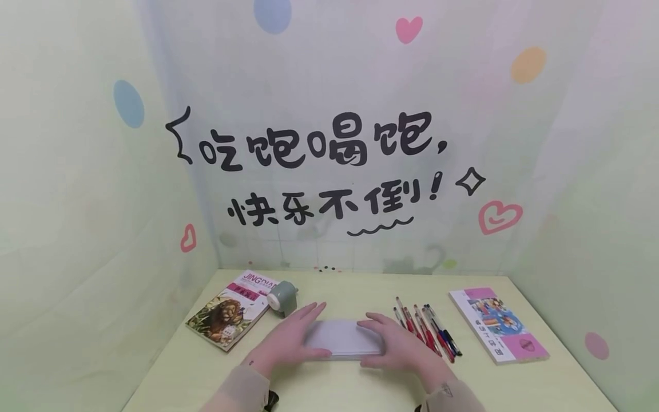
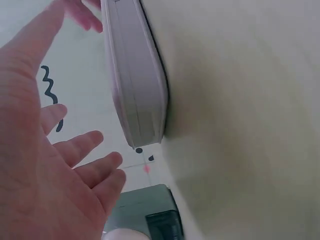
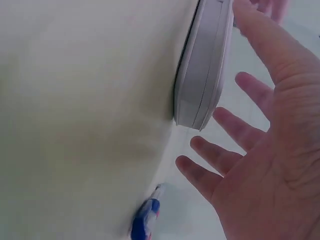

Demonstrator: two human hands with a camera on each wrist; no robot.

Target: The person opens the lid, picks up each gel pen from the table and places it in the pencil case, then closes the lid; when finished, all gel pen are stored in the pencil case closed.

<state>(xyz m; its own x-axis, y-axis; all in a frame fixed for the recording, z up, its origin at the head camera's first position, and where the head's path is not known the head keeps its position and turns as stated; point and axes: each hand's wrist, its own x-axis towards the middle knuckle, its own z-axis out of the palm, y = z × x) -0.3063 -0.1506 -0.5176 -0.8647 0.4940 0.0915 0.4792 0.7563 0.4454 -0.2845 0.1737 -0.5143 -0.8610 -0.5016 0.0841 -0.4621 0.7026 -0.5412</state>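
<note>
Centrally, low in the head view, the left hand [image 1: 290, 341] and right hand [image 1: 393, 343] flank the flat white case [image 1: 342, 339] on the table [image 1: 540, 377], fingers spread wide and gripping nothing, apparently to square it between book [image 1: 229, 309] and pens [image 1: 426, 332].

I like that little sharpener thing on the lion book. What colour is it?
The sharpener is grey-green with a pale front, clearest in the head view.
</note>
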